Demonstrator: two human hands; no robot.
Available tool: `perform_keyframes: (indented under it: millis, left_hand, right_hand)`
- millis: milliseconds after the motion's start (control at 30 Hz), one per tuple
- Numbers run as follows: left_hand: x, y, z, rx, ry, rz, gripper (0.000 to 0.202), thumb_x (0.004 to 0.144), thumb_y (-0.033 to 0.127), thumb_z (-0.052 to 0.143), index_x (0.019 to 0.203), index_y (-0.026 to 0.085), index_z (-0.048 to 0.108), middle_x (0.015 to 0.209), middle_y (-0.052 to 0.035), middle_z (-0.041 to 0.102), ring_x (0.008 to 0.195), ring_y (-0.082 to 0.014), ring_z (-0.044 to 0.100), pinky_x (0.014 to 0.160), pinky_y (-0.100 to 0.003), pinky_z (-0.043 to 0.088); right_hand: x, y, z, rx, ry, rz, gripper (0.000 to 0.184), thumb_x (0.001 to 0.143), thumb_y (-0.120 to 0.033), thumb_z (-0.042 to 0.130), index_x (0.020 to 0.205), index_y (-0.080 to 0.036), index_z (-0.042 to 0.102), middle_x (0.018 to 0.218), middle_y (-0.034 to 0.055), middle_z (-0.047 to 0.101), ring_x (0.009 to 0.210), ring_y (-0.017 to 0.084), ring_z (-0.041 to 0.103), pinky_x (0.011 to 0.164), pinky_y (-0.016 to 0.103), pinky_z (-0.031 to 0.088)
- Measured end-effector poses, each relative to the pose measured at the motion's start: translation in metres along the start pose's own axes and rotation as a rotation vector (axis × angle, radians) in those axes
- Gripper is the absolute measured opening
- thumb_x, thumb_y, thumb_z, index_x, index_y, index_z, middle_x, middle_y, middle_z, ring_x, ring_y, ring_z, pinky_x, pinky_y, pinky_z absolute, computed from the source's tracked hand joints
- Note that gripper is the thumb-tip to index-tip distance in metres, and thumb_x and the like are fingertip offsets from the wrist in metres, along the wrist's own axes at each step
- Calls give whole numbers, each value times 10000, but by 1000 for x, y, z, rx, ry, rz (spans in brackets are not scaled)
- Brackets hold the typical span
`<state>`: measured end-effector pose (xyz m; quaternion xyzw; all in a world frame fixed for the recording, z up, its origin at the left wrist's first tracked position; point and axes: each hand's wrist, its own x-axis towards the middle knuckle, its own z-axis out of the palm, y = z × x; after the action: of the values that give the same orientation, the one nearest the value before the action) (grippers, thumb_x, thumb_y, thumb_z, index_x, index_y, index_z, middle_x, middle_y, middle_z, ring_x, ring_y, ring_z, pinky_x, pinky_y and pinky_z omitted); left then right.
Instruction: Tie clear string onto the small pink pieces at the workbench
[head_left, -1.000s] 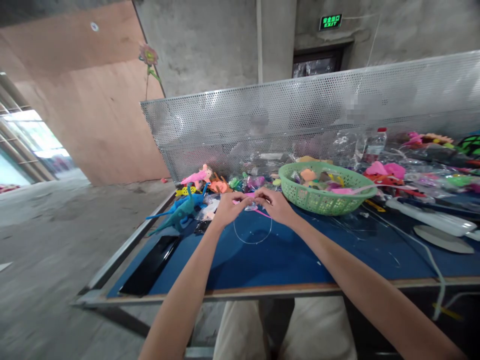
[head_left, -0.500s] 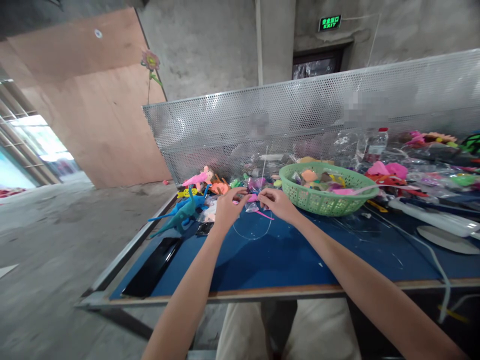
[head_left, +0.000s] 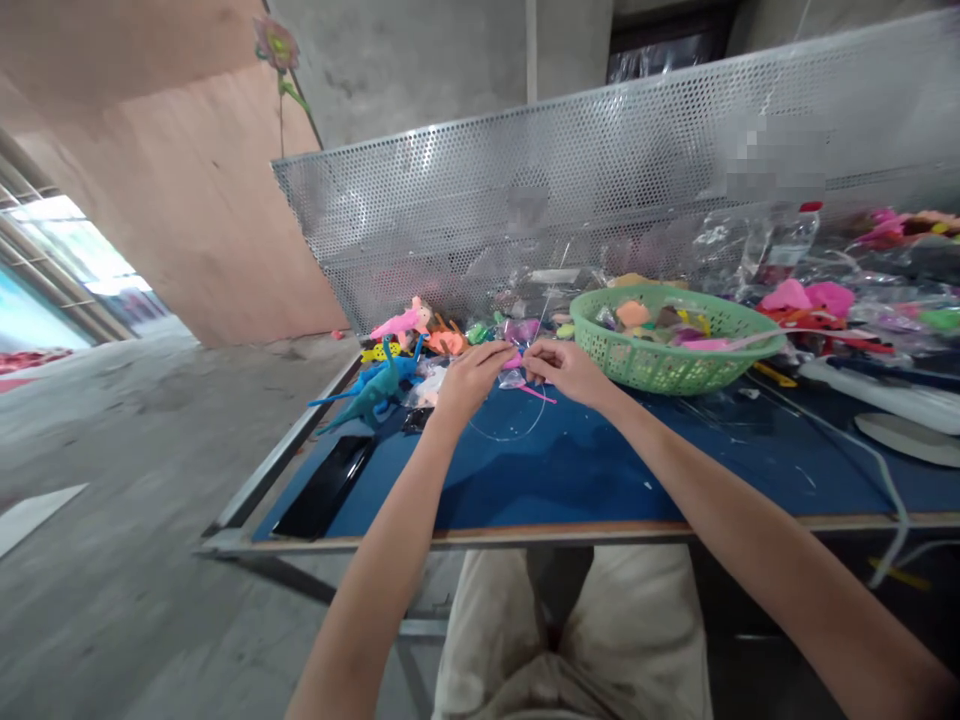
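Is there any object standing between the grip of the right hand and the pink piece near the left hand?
Nothing visible does: the right hand is close beside the pink piece at the left hand. The green basket stands to the right, outside this gap.

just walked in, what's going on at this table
A person sits at a blue-topped table, working with both bare hands. The left hand holds a small pink piece, and the right hand is right beside it, fingers bunched; what they grip is too small to tell. A thin clear strand loops below the hands. A green basket of coloured pieces stands to the right, toy dinosaurs to the left.
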<state>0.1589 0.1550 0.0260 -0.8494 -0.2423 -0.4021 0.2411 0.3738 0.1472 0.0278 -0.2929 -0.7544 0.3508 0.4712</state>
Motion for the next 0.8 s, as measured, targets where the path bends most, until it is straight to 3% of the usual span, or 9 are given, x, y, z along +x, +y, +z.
perform_keyframes:
  millis: [167,367,467,667,800]
  left_hand:
    - [5,3,1,-138,-37,-85,229,1005,199,507,1095,203,717,1052,-72,756,983,-178,695,891,-335,546]
    - [11,11,4,-436,-137,-425,198,980,269,564,1047,195,735,954,-56,769,854,-164,700,792,-282,530]
    - [14,13,1,-563,-172,-503,214,971,290,576,1059,184,740,917,-55,774,810,-160,705,738,-267,533]
    - [10,6,2,-289,-211,-254,273,931,244,648,1198,220,701,1114,-75,757,998,-203,694,901,-353,516]
    - [7,4,4,-133,-139,-176,266,912,324,687,1160,231,712,1139,-76,750,1079,-226,675,944,-380,489]
  right_hand:
    - [-3,-1,-2,-192,45,-78,251,922,-449,610,856,-213,662,725,26,683,639,169,594,667,324,467]
    - [-5,-5,-6,-412,74,-152,223,952,-400,576,871,-220,678,770,37,697,691,191,580,705,336,417]
    - [-4,-3,-7,-409,82,-134,212,940,-388,591,854,-217,682,735,33,682,673,187,571,701,335,415]
    - [0,3,-8,-143,77,-8,230,902,-412,629,819,-200,661,685,35,661,628,169,589,644,325,463]
    - [3,8,-10,24,19,62,277,865,-451,682,769,-194,643,660,23,635,597,136,549,590,291,452]
